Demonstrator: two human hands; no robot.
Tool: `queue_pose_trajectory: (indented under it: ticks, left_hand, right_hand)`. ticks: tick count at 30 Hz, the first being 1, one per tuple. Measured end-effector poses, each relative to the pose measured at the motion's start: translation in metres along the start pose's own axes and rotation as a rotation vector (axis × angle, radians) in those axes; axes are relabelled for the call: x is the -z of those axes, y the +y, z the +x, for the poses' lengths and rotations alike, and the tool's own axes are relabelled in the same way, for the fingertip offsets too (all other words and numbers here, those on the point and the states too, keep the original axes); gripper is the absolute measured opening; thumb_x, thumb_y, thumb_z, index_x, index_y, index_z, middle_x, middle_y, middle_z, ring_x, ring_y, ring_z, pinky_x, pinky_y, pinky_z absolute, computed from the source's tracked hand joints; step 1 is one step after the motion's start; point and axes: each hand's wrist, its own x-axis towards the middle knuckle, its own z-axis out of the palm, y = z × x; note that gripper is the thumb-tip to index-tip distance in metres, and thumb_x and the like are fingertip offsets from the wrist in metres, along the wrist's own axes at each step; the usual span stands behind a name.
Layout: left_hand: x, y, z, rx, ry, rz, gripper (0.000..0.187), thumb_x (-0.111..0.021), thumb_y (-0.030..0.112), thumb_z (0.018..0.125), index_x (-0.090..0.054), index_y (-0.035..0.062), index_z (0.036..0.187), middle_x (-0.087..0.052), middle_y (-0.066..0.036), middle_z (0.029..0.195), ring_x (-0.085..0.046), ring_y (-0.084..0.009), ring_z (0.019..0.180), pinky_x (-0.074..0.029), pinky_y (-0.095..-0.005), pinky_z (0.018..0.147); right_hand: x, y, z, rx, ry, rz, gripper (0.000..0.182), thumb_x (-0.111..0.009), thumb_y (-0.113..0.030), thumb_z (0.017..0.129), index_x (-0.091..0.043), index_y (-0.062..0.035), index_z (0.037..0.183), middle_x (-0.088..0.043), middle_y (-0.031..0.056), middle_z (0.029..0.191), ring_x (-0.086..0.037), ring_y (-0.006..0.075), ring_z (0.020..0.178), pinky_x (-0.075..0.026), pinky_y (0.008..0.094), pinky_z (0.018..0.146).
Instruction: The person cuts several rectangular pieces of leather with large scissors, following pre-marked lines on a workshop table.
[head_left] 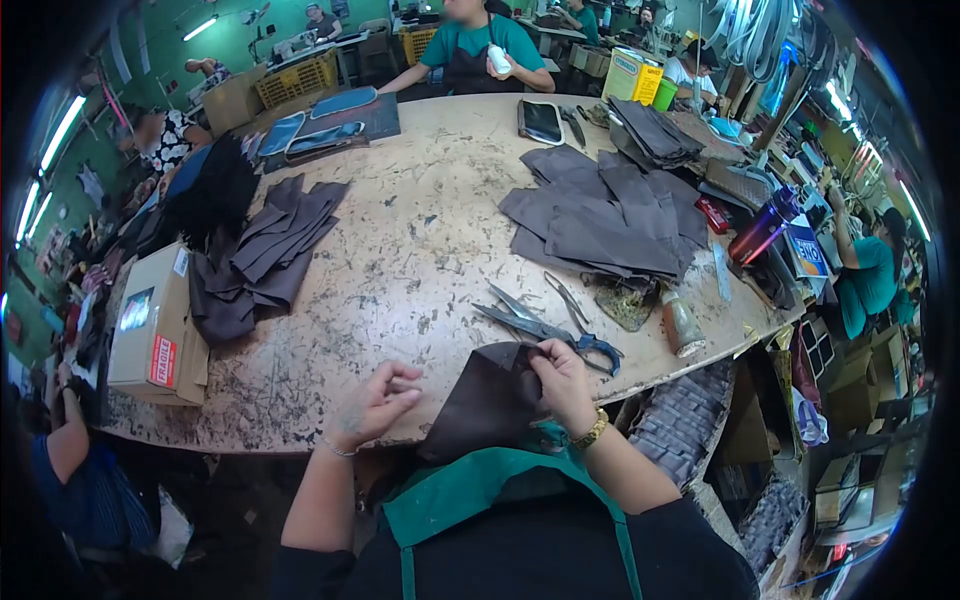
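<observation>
My right hand (566,388) pinches the upper right edge of a dark brown piece of fabric (474,402). The piece hangs over the table's near edge in front of a green apron (455,490). To its left, my left hand (378,408) is held apart from the fabric, fingers loosely bent with a gap to the thumb and nothing in them. Just beyond the right hand lie large scissors (540,326) with blue handles, blades pointing left. A second slim metal tool (570,303) lies against them.
Brown pieces lie in piles at the right (610,225) and left (275,245) of the worn table (400,260). A cardboard box (150,330) stands at the left edge. A jar (683,325) and purple bottle (765,225) are rightward. Across sits a person (485,55) holding a white bottle.
</observation>
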Motion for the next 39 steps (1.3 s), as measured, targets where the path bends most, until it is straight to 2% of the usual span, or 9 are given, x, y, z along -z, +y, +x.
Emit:
queue_pose_trajectory:
  ticks: [5,15,22,26,29,32,37,38,39]
  left_hand:
    - [-0.047,-0.004,0.033,-0.375,-0.020,0.162,0.056,-0.067,0.011,0.076,-0.039,0.0048,0.124,-0.049,-0.013,0.113,-0.050,-0.0167,0.098,-0.043,-0.0270,0.081]
    - [-0.030,-0.001,0.027,0.032,-0.214,-0.134,0.017,-0.055,-0.001,0.080,-0.055,0.0022,0.097,-0.058,-0.002,0.089,-0.052,-0.0067,0.087,-0.043,-0.0223,0.076]
    - [0.030,0.000,0.035,-0.149,0.195,0.774,0.019,-0.053,0.014,0.079,-0.055,0.0020,0.093,-0.059,-0.019,0.083,-0.057,-0.0326,0.079,-0.045,-0.0340,0.071]
    - [0.041,-0.009,0.040,-0.105,0.100,0.777,0.025,-0.058,0.018,0.076,-0.056,0.0005,0.093,-0.060,-0.019,0.083,-0.058,-0.0316,0.080,-0.045,-0.0342,0.071]
    - [0.046,-0.014,0.041,-0.126,0.121,0.696,0.026,-0.061,0.019,0.074,-0.057,0.0002,0.093,-0.061,-0.017,0.083,-0.059,-0.0281,0.078,-0.045,-0.0330,0.070]
    - [0.048,-0.023,0.041,-0.149,0.121,0.631,0.026,-0.062,0.018,0.074,-0.058,0.0002,0.092,-0.061,-0.016,0.082,-0.058,-0.0248,0.077,-0.045,-0.0319,0.070]
    - [0.047,-0.015,0.035,-0.148,0.041,0.444,0.024,-0.062,0.016,0.075,-0.059,-0.0006,0.092,-0.061,-0.013,0.082,-0.058,-0.0206,0.075,-0.044,-0.0308,0.070]
    - [0.045,-0.010,0.034,-0.167,0.031,0.491,0.023,-0.062,0.016,0.075,-0.059,-0.0004,0.090,-0.061,-0.014,0.081,-0.058,-0.0213,0.074,-0.044,-0.0306,0.069]
    - [0.044,-0.005,0.033,-0.187,0.020,0.537,0.022,-0.062,0.017,0.075,-0.059,-0.0002,0.089,-0.061,-0.014,0.079,-0.058,-0.0220,0.072,-0.044,-0.0305,0.068]
  right_hand:
    - [-0.012,-0.017,-0.007,0.070,-0.070,0.052,0.003,-0.049,-0.002,0.088,-0.052,-0.0032,0.086,-0.052,-0.0034,0.073,-0.045,0.0004,0.063,-0.036,0.0151,0.055]
    - [0.018,-0.022,0.000,0.215,0.082,-0.589,0.011,-0.059,-0.012,0.083,-0.054,-0.0037,0.087,-0.055,0.0026,0.073,-0.051,0.0095,0.066,-0.041,0.0222,0.059]
    - [0.055,-0.142,0.028,1.426,0.348,-1.301,0.030,-0.079,-0.012,0.059,-0.052,-0.0101,0.071,-0.047,0.0042,0.064,-0.048,0.0216,0.059,-0.040,0.0314,0.054]
    - [0.057,-0.323,0.008,2.144,0.408,-1.769,0.030,-0.073,-0.013,0.073,-0.046,-0.0103,0.085,-0.039,-0.0031,0.056,-0.040,0.0164,0.048,-0.032,0.0268,0.045]
    - [0.027,-0.433,-0.011,2.926,0.310,-1.787,0.088,-0.069,-0.045,0.072,-0.027,0.0035,0.134,-0.034,-0.0061,0.051,-0.031,0.0068,0.034,-0.032,0.0181,0.029]
    - [0.003,-0.466,-0.037,3.262,0.470,-1.829,0.046,-0.068,-0.042,0.074,-0.035,-0.0136,0.059,-0.033,-0.0068,0.049,-0.029,0.0024,0.034,-0.026,0.0136,0.028]
    - [0.045,-0.405,0.014,2.765,0.195,-1.632,0.039,-0.067,-0.041,0.076,-0.043,-0.0125,0.065,-0.041,-0.0018,0.051,-0.036,0.0030,0.035,-0.029,0.0128,0.026]
    - [0.048,-0.337,-0.009,1.827,0.083,-1.497,0.015,-0.066,-0.004,0.076,-0.057,-0.0061,0.088,-0.046,0.0002,0.063,-0.045,0.0094,0.059,-0.040,0.0249,0.061]
    - [0.031,-0.296,-0.011,1.629,0.324,-1.547,0.026,-0.072,-0.004,0.066,-0.056,-0.0059,0.087,-0.050,0.0035,0.069,-0.049,0.0131,0.063,-0.041,0.0253,0.065]
